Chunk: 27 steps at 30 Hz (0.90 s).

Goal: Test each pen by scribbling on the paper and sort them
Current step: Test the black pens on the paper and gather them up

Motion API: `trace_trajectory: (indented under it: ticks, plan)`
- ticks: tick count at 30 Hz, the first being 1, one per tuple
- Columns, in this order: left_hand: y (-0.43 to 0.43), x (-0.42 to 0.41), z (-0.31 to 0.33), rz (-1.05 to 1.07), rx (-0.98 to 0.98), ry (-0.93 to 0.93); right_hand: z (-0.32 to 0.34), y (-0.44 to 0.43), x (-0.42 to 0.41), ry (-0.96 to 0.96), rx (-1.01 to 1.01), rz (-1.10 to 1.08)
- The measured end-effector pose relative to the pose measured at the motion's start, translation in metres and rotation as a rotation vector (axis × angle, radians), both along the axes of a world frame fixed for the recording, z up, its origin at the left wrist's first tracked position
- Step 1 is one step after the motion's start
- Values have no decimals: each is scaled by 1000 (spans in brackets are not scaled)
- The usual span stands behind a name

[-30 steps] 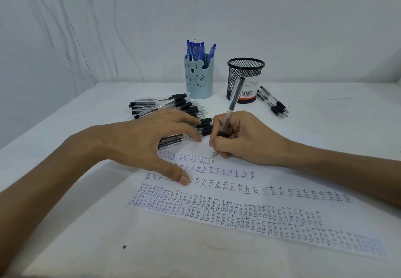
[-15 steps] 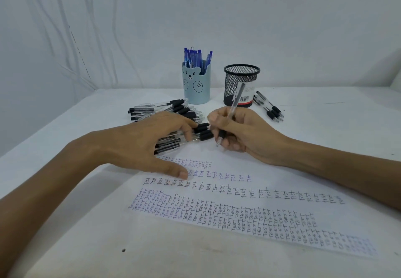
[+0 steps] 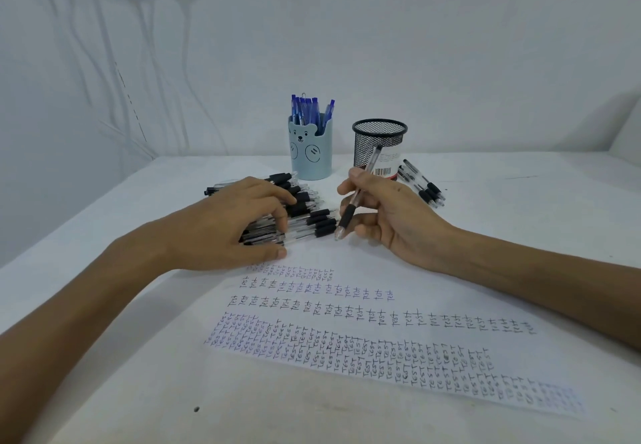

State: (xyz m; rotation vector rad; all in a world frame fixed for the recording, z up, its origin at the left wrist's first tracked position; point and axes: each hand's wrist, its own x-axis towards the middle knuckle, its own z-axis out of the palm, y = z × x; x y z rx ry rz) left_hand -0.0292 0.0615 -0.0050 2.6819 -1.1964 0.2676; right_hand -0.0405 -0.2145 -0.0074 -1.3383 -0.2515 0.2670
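Observation:
My right hand (image 3: 388, 221) grips a clear pen with a black grip (image 3: 353, 200), its tip lifted just above the top edge of the paper (image 3: 433, 287). The paper is covered with rows of small "test" scribbles. My left hand (image 3: 229, 225) rests with spread fingers on a pile of several black pens (image 3: 305, 214) left of the paper's top; the thumb touches the sheet's edge. A blue bear cup (image 3: 310, 152) holds several blue pens. Beside it stands a black mesh cup (image 3: 378, 145).
A few black pens (image 3: 421, 183) lie on the table to the right of the mesh cup. The white table (image 3: 520, 207) meets a white wall behind the cups. A small dark speck (image 3: 196, 409) marks the table near the front.
My right hand lifted the pen off the paper and drew it back toward the mesh cup. My left hand slid up from the written lines onto the pen pile.

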Motion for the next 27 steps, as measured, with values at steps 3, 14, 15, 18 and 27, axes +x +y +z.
trace_trajectory:
  ticks: [3, 14, 15, 18, 27]
  plan:
    - [1, 1, 0, 25, 5, -40, 9, -5, 5, -31, -149, 24]
    - [-1, -1, 2, 44, 11, -68, 54, -70, 52, -175, -1355, 137]
    - [0, -1, 1, 44, 9, -67, 56, -77, 57, -165, -1410, 122]
    - [-1, -1, 1, 43, 2, -60, 64, -99, 74, -178, -1513, 13]
    - [-1, -2, 1, 29, -6, -26, 44, -103, 116, -418, -1587, -267]
